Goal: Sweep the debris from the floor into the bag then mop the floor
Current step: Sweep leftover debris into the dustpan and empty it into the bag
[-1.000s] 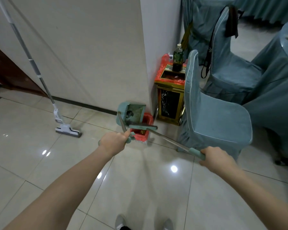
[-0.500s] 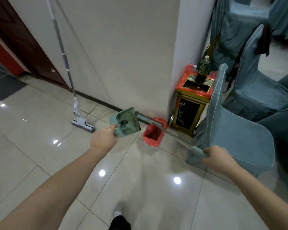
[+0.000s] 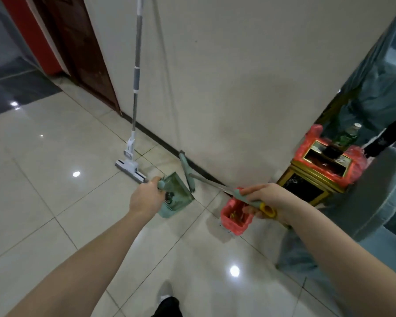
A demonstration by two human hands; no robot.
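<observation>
Left hand (image 3: pixel 145 199) curled round the handle of the green dustpan (image 3: pixel 177 195), holding it off the floor; pan tilted, comb teeth at its lower edge, dark smudges inside; whether debris remains in it, cannot tell. Right hand (image 3: pixel 269 200) grips the green handle end of the broom (image 3: pixel 212 185), yellow hanging loop sticking out past the fingers; the metal shaft runs up-left to the narrow green broom head (image 3: pixel 186 171), which sits close to the dark skirting at the foot of the wall (image 3: pixel 238 76); contact with floor or wall not clear. Small bin lined with a red bag (image 3: pixel 236 217) stands on the tiled floor (image 3: pixel 55 191) just below the right hand, between dustpan and the gold-framed bin; some yellowish bits visible inside. Sponge mop (image 3: pixel 130 167) stands to the left, head on the floor, long grey-white pole leaning against the wall; mop head is near the dustpan, apart from it. Gold-framed bin (image 3: pixel 318 177) with a red liner at the wall corner on the right; green bottle (image 3: pixel 348 136) stands on its top. Blue-grey covered chair (image 3: pixel 375 191) right of that, blurred. Dark wooden door (image 3: pixel 78 49) top left. 1 shoe (image 3: pixel 166 291) at bottom centre.
</observation>
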